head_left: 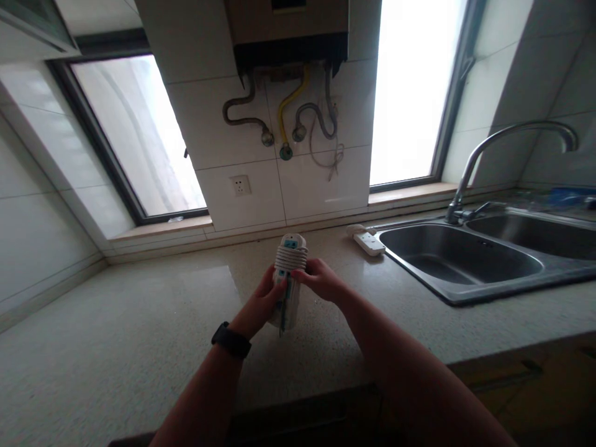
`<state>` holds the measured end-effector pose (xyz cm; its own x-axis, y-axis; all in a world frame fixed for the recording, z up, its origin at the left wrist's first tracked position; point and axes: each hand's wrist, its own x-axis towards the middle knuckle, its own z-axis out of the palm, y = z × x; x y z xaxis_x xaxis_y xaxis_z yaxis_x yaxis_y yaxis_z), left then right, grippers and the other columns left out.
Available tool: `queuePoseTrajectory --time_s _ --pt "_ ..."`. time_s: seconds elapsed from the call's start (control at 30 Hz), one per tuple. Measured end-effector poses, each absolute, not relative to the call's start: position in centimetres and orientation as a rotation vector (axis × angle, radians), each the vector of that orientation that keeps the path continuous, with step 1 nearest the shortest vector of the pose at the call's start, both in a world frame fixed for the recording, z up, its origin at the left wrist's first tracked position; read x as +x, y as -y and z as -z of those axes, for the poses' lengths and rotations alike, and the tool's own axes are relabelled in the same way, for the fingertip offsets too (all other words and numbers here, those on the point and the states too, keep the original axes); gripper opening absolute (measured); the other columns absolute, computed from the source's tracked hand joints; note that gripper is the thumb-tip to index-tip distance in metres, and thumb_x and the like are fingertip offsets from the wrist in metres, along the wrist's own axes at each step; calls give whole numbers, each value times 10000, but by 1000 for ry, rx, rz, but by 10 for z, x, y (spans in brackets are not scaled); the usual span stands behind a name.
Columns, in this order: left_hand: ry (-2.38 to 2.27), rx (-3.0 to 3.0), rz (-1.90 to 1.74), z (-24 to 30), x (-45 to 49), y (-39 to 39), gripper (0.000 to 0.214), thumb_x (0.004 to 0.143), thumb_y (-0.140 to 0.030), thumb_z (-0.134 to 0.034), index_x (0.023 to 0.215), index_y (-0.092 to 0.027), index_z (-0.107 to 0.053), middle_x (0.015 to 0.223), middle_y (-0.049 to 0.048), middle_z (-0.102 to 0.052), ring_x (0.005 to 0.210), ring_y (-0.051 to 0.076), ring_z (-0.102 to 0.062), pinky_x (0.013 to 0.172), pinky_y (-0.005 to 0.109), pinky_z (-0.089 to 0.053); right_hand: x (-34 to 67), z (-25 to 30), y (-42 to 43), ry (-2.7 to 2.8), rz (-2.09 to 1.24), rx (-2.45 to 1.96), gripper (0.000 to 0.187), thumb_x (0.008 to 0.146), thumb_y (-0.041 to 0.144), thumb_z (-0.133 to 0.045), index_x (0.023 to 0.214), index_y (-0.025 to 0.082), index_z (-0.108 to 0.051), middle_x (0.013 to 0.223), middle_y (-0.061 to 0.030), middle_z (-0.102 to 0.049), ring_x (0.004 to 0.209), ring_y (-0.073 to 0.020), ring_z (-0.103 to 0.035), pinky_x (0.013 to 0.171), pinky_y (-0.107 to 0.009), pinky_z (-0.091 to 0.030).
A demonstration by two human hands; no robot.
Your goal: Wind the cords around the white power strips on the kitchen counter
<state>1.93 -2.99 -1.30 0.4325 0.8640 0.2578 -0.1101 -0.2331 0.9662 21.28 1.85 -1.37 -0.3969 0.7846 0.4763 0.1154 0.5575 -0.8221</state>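
Between my hands is a white power strip (pixel 291 243) with its white cord (pixel 291 258) wound round it in several turns. My left hand (pixel 266 297) wraps the strip's left side, thumb lying on its face. My right hand (pixel 321 280) grips from the right, its thumb pressed at the lower edge of the wound cord. Blue patches show on the strip's face, and a thin dark strand hangs down its lower part. The strip is tilted over the countertop; whether its lower end touches the surface I cannot tell.
A second white power strip (pixel 370 243) lies on the countertop (pixel 177 323) beside the double steel sink (pixel 459 292) with its tall faucet (pixel 465 171). A wall socket (pixel 240 185) is straight ahead, below the pipes of a water heater (pixel 288 31).
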Motion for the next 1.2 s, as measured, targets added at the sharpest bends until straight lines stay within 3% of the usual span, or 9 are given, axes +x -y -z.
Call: queuePoseTrajectory --time_s 0.07,0.17,0.23,0.33,0.43,0.7,0.83,1.03,1.2 --pt "-795 1737 -1183 19 21 25 751 900 -420 -661 1521 -264 -269 1393 151 -528 1200 270 -594 1028 465 -479 211 15 -20 1833 -756 -868 364 853 468 -630 845 115 -717 712 -25 -625 656 -142 -543 587 -236 -399" --pt "-1056 2138 -1304 28 27 19 1052 745 -306 -811 1573 -247 -164 1467 181 -426 1307 339 -491 1104 552 -394 204 16 -19 1769 -586 -1047 381 844 493 -629 843 127 -735 681 -28 -629 629 -148 -544 560 -236 -353" --pt "-1198 2369 -1348 33 33 18 1128 713 -192 -802 1593 -219 -97 1488 202 -391 1363 361 -426 1139 559 -355 196 16 -16 1717 -490 -1124 392 836 513 -632 824 136 -739 663 -34 -627 606 -149 -541 542 -241 -319" --pt "-1357 2474 -1425 35 40 17 997 802 -112 -668 1594 -182 -67 1493 225 -390 1389 347 -409 1132 537 -376 183 16 -11 1682 -447 -1164 402 831 536 -638 793 147 -736 637 -40 -618 575 -147 -521 530 -255 -288" --pt "-1487 2397 -1486 31 40 18 820 894 -158 -571 1580 -158 -122 1439 238 -467 1343 347 -484 1063 530 -445 172 18 -8 1730 -464 -1195 428 854 563 -615 777 154 -719 630 -47 -615 563 -144 -497 532 -270 -282" --pt "-1690 2256 -1405 19 26 20 744 913 -276 -593 1545 -171 -214 1388 232 -551 1170 358 -634 884 483 -554 169 14 1 1946 -490 -1167 452 945 557 -512 915 163 -730 654 -45 -641 563 -139 -502 548 -272 -296" --pt "-1796 2287 -1260 16 21 19 705 906 -289 -608 1508 -181 -258 1371 201 -577 1104 332 -673 817 434 -580 174 4 10 2077 -432 -1209 448 974 533 -481 1017 176 -748 777 -81 -720 689 -174 -623 613 -266 -358" --pt "-1827 2359 -1217 22 14 13 725 890 -308 -632 1496 -152 -266 1377 222 -547 1123 343 -658 860 451 -564 176 3 10 2106 -473 -1225 445 978 522 -485 1009 177 -763 899 -123 -760 811 -218 -682 671 -271 -406" --pt "-1405 2358 -1360 36 7 -2 738 902 -280 -610 1510 -107 -229 1406 265 -469 1304 340 -525 1022 492 -474 179 7 5 2077 -489 -1216 423 972 502 -497 969 164 -752 843 -100 -742 774 -202 -661 650 -266 -381"
